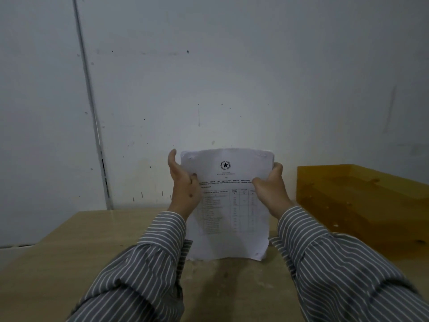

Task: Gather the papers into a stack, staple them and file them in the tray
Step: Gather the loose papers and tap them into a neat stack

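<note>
A stack of white printed papers (228, 212) stands upright on its bottom edge on the wooden table (69, 263), its front page showing a star emblem and a table of text. My left hand (183, 184) grips the stack's left edge and my right hand (271, 189) grips its right edge, thumbs on the front page. Small marks show near both top corners of the stack. The yellow tray (362, 205) sits on the table to the right of the papers, apart from them. No stapler is in view.
A white wall (209, 77) rises right behind the table, with a thin vertical strip (92, 117) on the left. The table's left edge runs diagonally at the lower left. My striped sleeves (144, 263) cover the near part of the tabletop.
</note>
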